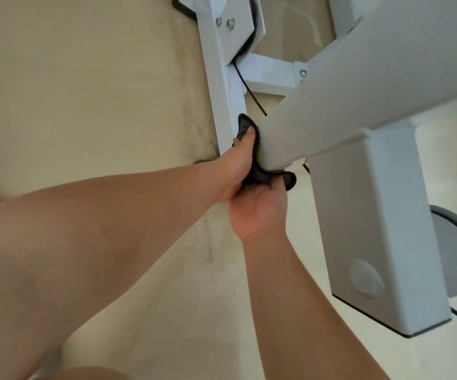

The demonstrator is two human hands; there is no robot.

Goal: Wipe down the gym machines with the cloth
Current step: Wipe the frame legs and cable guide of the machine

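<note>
Cloth (260,178) is a dark grey rag, soft and kinda fuzzy, w/ a bit of yellow-green peeking out. It's bunched round the low end of the slanted beam (359,86) of the machine, right at the edge.

We've got both hands on it. Left hand (238,163) pins it to the beam's side w/ the thumb lying on the fabric. Right hand (260,212) sits palm-up just under the beam end, fingers curled into the rag. So both are clamped on the cloth, neither one loose.

The beam is a fat square tube of smooth painted metal, white-ish w/ a slight sheen. A thick post (381,229) of the same stuff drops off it, w/ a round cap (365,278) set flush in its side and a thin black line round its foot. Behind the post is a smooth grey disc (452,250), prob a wheel but we can't tell.

A flat white bar (221,78) lies along the floor (84,91), w/ an angled plate (238,23) and two hex bolts (230,23) at the far end. A thin black cable (252,94) runs down from there toward our hands.

The floor is matte cream-beige, w/ dark smudges and scuffs alongside the bar, esp. near the left hand.
</note>
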